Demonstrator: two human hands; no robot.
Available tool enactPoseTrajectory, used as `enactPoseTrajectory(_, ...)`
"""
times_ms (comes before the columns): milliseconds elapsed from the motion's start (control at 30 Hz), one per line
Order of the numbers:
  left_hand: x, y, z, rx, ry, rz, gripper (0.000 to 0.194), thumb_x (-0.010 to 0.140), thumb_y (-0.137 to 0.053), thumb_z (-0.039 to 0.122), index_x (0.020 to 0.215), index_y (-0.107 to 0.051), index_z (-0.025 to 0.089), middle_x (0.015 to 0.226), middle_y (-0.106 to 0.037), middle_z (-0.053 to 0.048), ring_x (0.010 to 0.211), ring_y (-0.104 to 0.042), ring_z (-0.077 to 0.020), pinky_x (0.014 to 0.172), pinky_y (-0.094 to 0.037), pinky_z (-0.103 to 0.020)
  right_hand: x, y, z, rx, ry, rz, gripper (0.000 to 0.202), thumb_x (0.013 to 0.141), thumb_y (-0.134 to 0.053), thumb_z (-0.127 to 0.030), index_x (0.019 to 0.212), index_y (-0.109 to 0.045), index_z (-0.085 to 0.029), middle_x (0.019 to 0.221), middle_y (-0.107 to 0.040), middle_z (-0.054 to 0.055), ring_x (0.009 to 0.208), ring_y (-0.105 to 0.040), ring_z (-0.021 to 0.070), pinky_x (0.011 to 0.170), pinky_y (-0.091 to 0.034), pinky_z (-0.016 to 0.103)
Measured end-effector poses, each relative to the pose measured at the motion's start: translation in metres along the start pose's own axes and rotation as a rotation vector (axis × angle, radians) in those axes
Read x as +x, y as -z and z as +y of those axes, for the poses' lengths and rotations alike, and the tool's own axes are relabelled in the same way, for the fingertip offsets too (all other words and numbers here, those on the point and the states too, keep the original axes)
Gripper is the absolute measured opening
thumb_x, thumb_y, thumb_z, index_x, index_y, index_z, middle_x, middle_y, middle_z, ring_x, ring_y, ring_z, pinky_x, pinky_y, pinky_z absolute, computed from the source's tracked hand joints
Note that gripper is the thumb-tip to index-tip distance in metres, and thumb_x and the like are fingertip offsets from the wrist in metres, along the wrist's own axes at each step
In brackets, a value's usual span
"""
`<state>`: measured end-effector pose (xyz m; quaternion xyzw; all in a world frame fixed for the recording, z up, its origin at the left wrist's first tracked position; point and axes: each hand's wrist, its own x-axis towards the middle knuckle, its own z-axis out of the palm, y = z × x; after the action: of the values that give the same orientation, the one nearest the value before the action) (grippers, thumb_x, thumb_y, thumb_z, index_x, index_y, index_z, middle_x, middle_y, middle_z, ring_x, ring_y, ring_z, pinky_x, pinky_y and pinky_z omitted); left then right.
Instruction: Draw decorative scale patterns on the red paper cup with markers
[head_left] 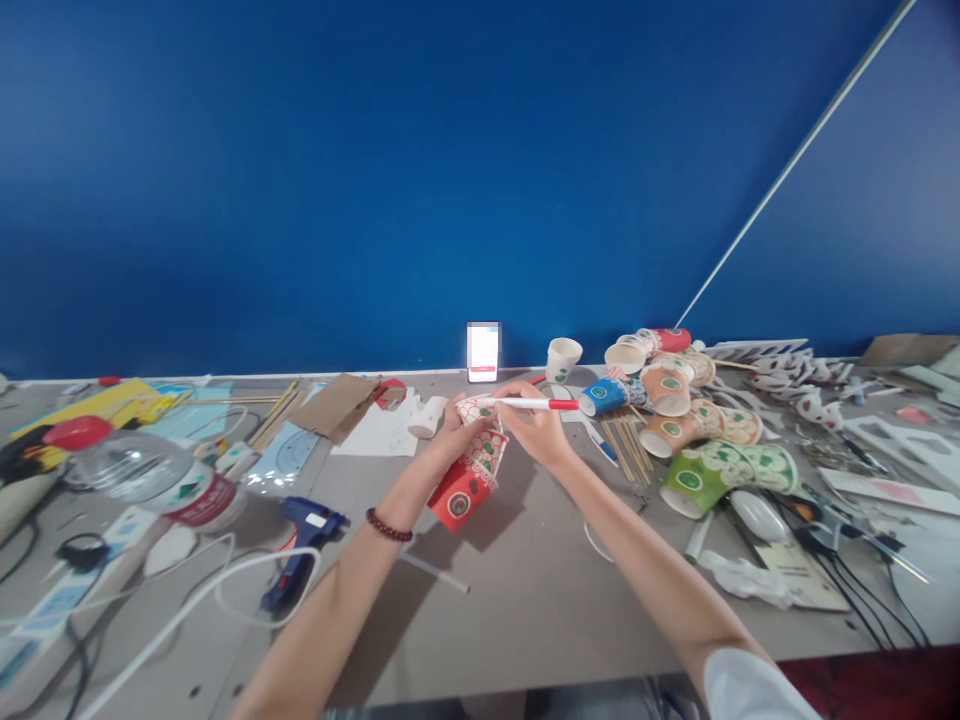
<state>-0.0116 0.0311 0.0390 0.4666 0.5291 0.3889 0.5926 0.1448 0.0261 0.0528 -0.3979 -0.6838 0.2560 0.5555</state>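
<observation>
Near the middle of the table, my left hand (452, 435) is closed around a red patterned paper cup assembly (457, 498), which tilts with its solid red end toward me. My right hand (541, 428) pinches a white marker with a red end (538, 403), held roughly level across the top of the cup. The marker's tip is close to the cup's far patterned part; whether it touches I cannot tell. Just left of my left hand lies a small white paper cup (427, 418). Fingers partly hide the cup's upper section.
A phone (483, 352) leans on the blue wall. To the right are a standing paper cup (563, 360), wooden sticks (627, 450) and joined cups, including a green one (697, 480). A glue gun (301, 545), a water bottle (161, 480) and cables occupy the left.
</observation>
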Motion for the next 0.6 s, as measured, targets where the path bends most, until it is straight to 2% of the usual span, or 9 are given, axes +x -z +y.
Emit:
enactPoseTrajectory(167,-0.0068,-0.0006,0.0053,0.111,-0.023,0.041,0.077,0.071,-0.071,0.044,0.134,-0.033,0.024,0.113,-0.062,-0.01,0.098,-0.063,-0.0234,0.085,-0.048,-0.031,0.0001,0.0004,0.0012,-0.078,0.021,0.01,0.009,0.081,-0.056,-0.029,0.086,-0.059,-0.022,0.085,-0.066,0.003,0.077,-0.062,0.0178,0.071,-0.05,0.031)
enactPoseTrajectory(433,-0.0092,-0.0016,0.0065,0.239,-0.05,0.058,0.072,0.074,-0.068,0.044,0.133,-0.033,0.022,0.107,-0.062,-0.01,0.097,-0.062,-0.0232,0.089,-0.045,-0.034,-0.0011,-0.0018,0.0051,-0.14,0.04,-0.01,0.009,0.081,-0.055,-0.029,0.086,-0.06,-0.022,0.084,-0.068,0.003,0.079,-0.064,0.0184,0.073,-0.05,0.031)
enactPoseTrajectory(600,-0.0114,-0.0019,0.0095,0.287,-0.052,0.058,0.069,0.076,-0.065,0.045,0.132,-0.032,0.022,0.11,-0.06,-0.01,0.1,-0.061,-0.0233,0.093,-0.043,-0.036,-0.0022,-0.003,0.0039,-0.195,0.035,-0.012,0.01,0.081,-0.056,-0.03,0.086,-0.061,-0.023,0.084,-0.07,0.003,0.079,-0.066,0.0188,0.074,-0.051,0.031)
